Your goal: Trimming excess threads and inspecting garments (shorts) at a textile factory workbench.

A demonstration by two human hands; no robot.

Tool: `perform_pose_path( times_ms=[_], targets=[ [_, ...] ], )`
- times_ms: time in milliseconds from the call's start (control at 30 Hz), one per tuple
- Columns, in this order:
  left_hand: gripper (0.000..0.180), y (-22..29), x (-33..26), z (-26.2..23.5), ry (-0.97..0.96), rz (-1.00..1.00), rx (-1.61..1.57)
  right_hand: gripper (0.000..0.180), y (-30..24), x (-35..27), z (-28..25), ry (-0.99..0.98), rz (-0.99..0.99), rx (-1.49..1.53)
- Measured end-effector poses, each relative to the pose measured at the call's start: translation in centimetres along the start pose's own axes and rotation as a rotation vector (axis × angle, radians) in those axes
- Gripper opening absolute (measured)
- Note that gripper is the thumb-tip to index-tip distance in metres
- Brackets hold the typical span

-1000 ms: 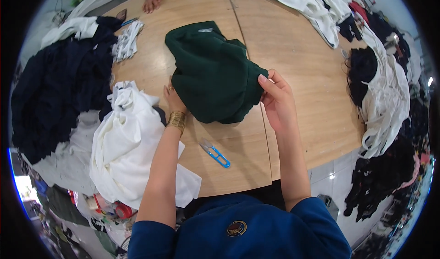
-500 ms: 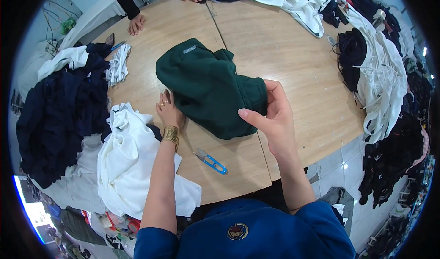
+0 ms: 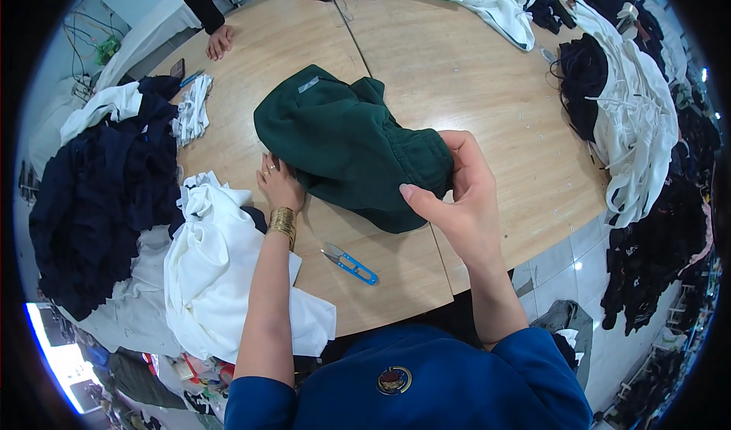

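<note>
Spreading across most of the view, the pale wooden table (image 3: 525, 201) carries a navy heap (image 3: 106, 201) along its left edge, a bundled white cloth (image 3: 209, 278) over its near left corner and, well in from its near edge, a dark green garment (image 3: 335, 144). Round the garment's gathered end the right hand (image 3: 468, 201) is half curled, holding it between thumb and fingers, while the left hand (image 3: 282, 188), fingers loosely bent, rests against its left side, whether gripping I cannot tell; blue-handled snips (image 3: 352, 268) lie toward the near edge.
</note>
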State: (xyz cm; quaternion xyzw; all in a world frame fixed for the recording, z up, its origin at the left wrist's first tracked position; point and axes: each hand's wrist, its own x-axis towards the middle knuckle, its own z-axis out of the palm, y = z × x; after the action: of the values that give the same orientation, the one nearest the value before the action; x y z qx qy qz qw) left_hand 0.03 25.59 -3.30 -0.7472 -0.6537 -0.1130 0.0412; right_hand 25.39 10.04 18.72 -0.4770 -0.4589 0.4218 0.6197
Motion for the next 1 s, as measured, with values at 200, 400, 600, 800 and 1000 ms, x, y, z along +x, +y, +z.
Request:
perform_pose_path(
  times_ms=[200, 400, 600, 800, 1000],
  targets=[
    [0.048, -0.2, 0.0, 0.3, -0.013, 0.01, 0.013, 0.04, -0.4, -0.3, -0.2, -0.031, 0.009, -0.039],
    [0.051, -0.2, -0.1, 0.5, -0.034, 0.005, 0.071, 0.041, -0.8, -0.6, -0.4, -0.058, 0.035, -0.055],
    [0.053, 0.0, -0.1, 0.2, -0.04, 0.003, 0.084, 0.04, -0.9, -0.6, -0.6, -0.089, 0.047, -0.021],
    [0.053, -0.2, 0.0, 0.4, -0.059, -0.003, 0.1, 0.04, -1.2, -0.7, -0.6, -0.104, 0.08, 0.076],
    [0.053, -0.4, 0.0, 1.1, -0.021, 0.017, 0.104, 0.04, -1.3, -0.9, -0.8, -0.102, 0.12, 0.11]
  ],
)
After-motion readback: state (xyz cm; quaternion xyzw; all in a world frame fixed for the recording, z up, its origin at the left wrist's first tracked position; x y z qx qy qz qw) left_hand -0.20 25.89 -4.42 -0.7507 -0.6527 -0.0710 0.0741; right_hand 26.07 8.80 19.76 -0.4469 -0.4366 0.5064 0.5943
